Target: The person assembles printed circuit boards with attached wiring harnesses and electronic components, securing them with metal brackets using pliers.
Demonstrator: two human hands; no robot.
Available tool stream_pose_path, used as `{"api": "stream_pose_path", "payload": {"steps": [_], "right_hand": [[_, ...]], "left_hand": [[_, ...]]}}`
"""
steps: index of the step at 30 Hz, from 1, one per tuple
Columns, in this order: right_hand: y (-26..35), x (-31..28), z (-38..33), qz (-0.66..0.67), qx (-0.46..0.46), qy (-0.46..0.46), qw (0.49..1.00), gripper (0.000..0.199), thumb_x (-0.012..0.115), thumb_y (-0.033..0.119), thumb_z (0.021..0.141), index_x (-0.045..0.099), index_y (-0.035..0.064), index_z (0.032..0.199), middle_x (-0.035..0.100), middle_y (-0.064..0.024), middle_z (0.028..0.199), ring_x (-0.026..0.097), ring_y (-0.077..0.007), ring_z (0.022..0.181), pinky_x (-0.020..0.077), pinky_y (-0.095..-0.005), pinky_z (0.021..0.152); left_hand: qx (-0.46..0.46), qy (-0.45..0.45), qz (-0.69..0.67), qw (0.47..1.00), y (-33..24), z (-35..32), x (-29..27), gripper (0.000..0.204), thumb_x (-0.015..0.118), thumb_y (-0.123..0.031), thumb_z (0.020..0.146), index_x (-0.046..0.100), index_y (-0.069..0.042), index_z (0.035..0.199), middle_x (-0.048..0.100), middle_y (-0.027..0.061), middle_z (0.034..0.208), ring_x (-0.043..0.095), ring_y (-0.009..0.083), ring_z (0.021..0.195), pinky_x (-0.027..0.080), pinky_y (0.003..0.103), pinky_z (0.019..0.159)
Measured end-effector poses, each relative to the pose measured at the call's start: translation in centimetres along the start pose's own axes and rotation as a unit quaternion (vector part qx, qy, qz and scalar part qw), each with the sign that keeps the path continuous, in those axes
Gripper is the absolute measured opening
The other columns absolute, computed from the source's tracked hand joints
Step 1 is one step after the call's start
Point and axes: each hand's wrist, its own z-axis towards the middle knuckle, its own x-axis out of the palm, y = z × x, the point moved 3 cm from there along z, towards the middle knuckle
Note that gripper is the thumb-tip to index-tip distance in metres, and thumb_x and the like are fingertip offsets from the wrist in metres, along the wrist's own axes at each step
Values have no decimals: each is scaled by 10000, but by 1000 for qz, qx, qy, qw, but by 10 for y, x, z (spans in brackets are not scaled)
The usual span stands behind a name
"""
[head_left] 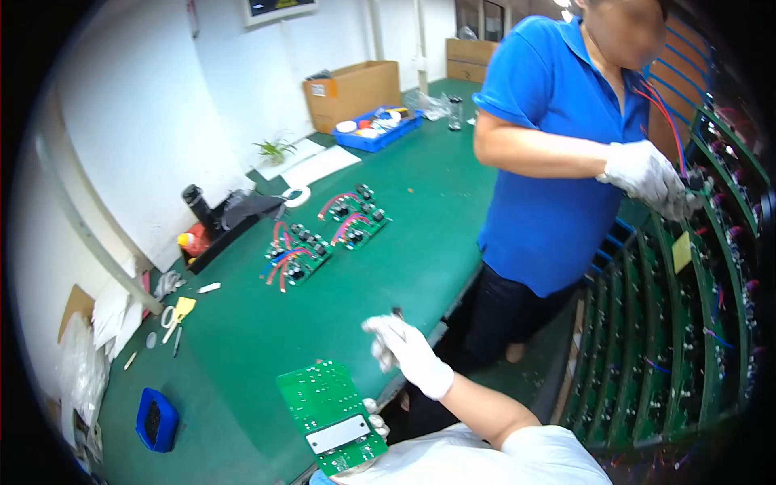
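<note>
A green circuit board [311,396] with a pale metal strip across its lower part is tilted over the table's near edge. My left hand [374,420], in a white glove, grips it; fingers show at the board's right edge, and the rest of the hand is hidden behind it. My right hand [408,354], also gloved in white, is raised up and to the right of the board, apart from it. Its fingers are closed together, and a small dark tip [397,311] sticks up from them; I cannot make out its kind.
Wired circuit boards [295,255] lie on the green table [234,347]. A blue bin [156,420] stands at the near left; scissors [168,319] lie beyond it. At right, a gloved co-worker [546,162] works by racks of boards [671,339]. A blue tray [376,139] sits far back.
</note>
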Motion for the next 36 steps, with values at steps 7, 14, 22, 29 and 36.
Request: {"api": "stream_pose_path", "payload": {"steps": [7, 14, 22, 29, 36], "right_hand": [[-15, -42, 72, -9, -39, -123, 992, 293, 486, 316, 951, 566, 80, 1105, 560, -2, 717, 487, -64, 504, 390, -220, 450], [-71, -14, -15, -77, -104, -11, 991, 299, 492, 339, 944, 605, 73, 1021, 511, 14, 646, 441, -59, 535, 369, -224, 481], [-80, -32, -46, -62, 11, -77, 995, 293, 472, 314, 949, 609, 59, 990, 487, 22, 661, 442, -61, 593, 355, -223, 518], [-103, -34, -41, -18, 61, -81, 995, 259, 479, 309, 945, 605, 91, 1005, 474, 32, 670, 410, -49, 564, 335, -207, 485], [-85, -24, -40, -58, 24, -48, 997, 293, 478, 322, 951, 607, 61, 978, 490, 12, 668, 446, -77, 601, 367, -239, 538]], "left_hand": [[68, -34, 65, 995, 12, -2, -1, 411, 482, -277, 921, 493, -12, 1234, 539, 143, 1212, 497, 288, 1007, 393, 382, 875], [19, -107, 8, 994, 16, -6, -9, 572, 474, -420, 904, 334, -192, 1409, 566, 83, 1203, 598, 240, 916, 477, 375, 799], [-65, 9, 70, 995, 5, 67, 10, 550, 477, -415, 905, 354, -187, 1391, 568, 79, 1197, 599, 235, 904, 482, 373, 786], [-115, 31, 83, 989, 12, 95, 6, 529, 481, -409, 907, 374, -182, 1373, 571, 75, 1191, 601, 230, 893, 487, 370, 774], [-139, 21, 92, 986, 20, 100, -5, 508, 484, -404, 908, 394, -177, 1354, 573, 71, 1185, 603, 225, 882, 493, 367, 761]]}}
